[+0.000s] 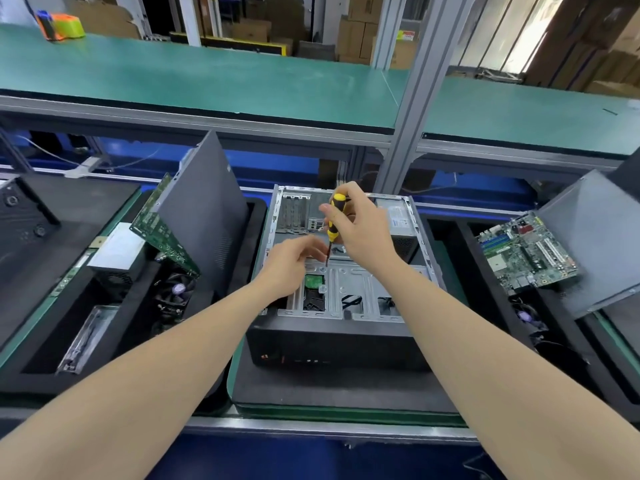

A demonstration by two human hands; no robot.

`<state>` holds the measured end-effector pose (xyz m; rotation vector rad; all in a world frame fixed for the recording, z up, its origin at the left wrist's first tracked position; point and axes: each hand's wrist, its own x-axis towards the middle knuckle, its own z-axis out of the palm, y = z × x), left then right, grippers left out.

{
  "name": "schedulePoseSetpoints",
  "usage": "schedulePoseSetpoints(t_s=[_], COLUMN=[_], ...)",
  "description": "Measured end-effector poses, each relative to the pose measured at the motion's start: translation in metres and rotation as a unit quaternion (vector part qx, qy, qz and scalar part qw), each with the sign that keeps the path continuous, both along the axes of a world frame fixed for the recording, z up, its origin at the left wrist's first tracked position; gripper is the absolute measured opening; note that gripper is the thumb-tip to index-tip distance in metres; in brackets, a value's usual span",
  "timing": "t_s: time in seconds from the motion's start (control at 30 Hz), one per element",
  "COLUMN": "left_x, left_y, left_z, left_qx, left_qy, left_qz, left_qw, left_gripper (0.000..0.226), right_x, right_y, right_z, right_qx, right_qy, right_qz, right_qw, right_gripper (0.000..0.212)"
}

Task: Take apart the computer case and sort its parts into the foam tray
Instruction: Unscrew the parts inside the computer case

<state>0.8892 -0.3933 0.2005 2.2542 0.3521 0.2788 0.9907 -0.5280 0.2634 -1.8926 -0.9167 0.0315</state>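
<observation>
Computer case point(332, 344) holds power supply point(399, 221); right hand point(362, 233) grips screwdriver point(337, 199), left hand point(291, 266) relaxed.

Grey sheet-metal computer case point(346, 282) under the left hand point(291, 268): bare, dull sheen. Its black plastic front panel point(332, 344): smooth, faint gloss. Yellow-and-black screwdriver point(334, 220) in the right hand point(360, 230): glossy plastic handle, dark metal shaft. Black foam tray point(346, 389) nearer than both hands: matt.
</observation>
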Motion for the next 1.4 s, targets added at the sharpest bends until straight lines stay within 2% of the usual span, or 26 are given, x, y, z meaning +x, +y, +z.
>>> schedulePoseSetpoints(t_s=[0.63,0.8,1.07,1.23,1.3,1.4], left_x=[-0.001,-0.002,0.0,0.002,0.004,0.01], left_y=[-0.001,-0.001,0.001,0.002,0.001,0.003], left_z=[-0.002,-0.001,-0.004,-0.007,-0.007,-0.009], left_qx=[0.022,0.022,0.03,0.036,0.04,0.051], left_qy=[-0.006,-0.005,-0.007,-0.019,-0.026,-0.063], left_qz=[0.002,-0.004,-0.007,-0.01,0.0,0.035], left_qw=[1.0,1.0,1.0,0.999,0.999,0.996], left_gripper=[0.045,0.047,0.047,0.047,0.046,0.043], right_x=[-0.003,0.002,0.014,0.02,0.014,-0.003], right_y=[0.004,0.001,-0.004,-0.002,0.006,0.027], right_z=[-0.002,0.001,0.008,0.014,0.01,0.001], right_qx=[-0.015,-0.037,-0.063,-0.105,-0.09,-0.007], right_qy=[-0.009,0.001,0.058,0.082,0.124,0.222], right_qz=[0.026,0.063,0.122,0.163,0.142,0.079], right_qw=[1.0,0.997,0.989,0.978,0.978,0.972], right_gripper=[0.019,0.02,0.003,0.006,0.003,0.005])
